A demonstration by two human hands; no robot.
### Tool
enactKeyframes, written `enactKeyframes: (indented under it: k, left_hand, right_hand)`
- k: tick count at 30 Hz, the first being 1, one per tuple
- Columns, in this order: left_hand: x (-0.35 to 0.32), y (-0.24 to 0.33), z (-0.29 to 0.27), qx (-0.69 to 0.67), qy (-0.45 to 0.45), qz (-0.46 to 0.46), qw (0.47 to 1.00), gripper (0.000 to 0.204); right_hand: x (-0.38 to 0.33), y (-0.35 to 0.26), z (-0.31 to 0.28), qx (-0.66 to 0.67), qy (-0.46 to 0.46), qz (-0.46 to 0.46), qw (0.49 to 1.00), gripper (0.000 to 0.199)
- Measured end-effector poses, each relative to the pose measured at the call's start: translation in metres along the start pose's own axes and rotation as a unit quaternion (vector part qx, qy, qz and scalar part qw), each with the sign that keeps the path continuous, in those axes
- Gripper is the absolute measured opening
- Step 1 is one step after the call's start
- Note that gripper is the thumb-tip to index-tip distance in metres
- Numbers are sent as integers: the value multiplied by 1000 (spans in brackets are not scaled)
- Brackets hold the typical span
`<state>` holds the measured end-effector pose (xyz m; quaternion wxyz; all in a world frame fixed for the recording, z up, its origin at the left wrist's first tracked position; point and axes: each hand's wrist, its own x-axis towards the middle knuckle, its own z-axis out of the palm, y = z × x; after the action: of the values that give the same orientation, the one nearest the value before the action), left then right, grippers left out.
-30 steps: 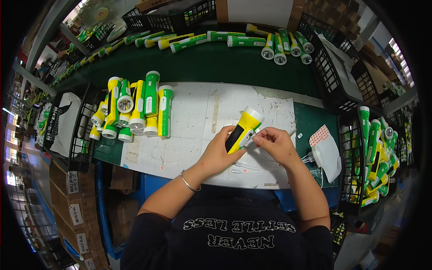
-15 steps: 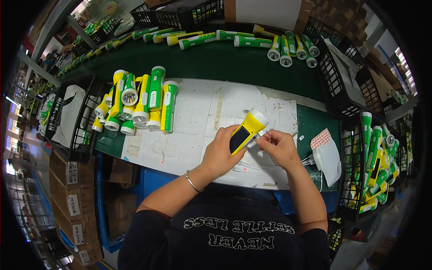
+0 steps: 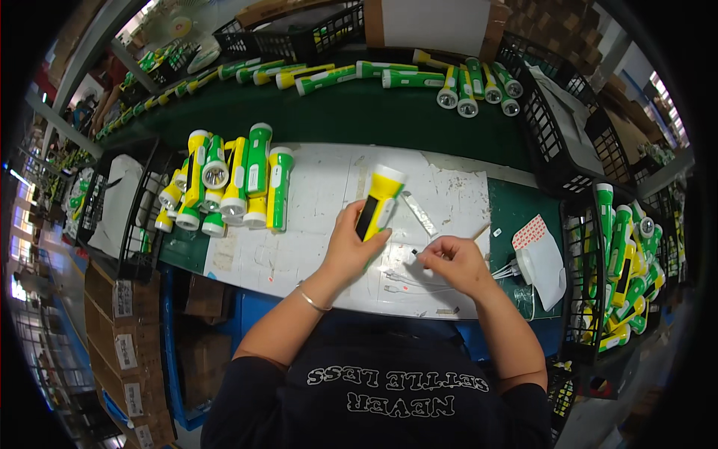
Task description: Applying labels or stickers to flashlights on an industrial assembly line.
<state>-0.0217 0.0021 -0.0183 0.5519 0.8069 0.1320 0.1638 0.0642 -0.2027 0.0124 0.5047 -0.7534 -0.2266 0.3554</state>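
Note:
A yellow and green flashlight [image 3: 383, 196] with a white head and a dark panel on its side stands tilted over the white work surface, head away from me. My left hand [image 3: 345, 243] is closed around its body. To the right, my right hand [image 3: 456, 263] pinches a cable plug [image 3: 416, 252] with a small dark tip, apart from the flashlight. White cables [image 3: 419, 283] lie on the table below that hand. Just right of the flashlight lies a flat silvery strip [image 3: 419, 215].
Stacked flashlights [image 3: 232, 176] occupy the table's left; more lie along the far green surface [image 3: 336, 108]. A black crate [image 3: 580, 299] full of flashlights stands at right, beside a white pouch [image 3: 540, 266]. Another black crate [image 3: 146, 217] is at left.
My right hand has drawn back from the flashlight with the cable plug. The left hand has moved left with the flashlight and turned it more upright, uncovering the silvery strip.

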Motion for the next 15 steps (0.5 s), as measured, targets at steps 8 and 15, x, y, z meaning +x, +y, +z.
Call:
enactKeyframes:
  k: [8,15]
  left_hand:
    - [-11,32,29,-379,-209,-59,900,78]
    - [-7,40,9,-370,-216,-128,894,61]
  right_hand:
    - [-24,-14,2,-270,227,-203,913,46]
    - [-115,-19,-201,-350,598,56,719,54]
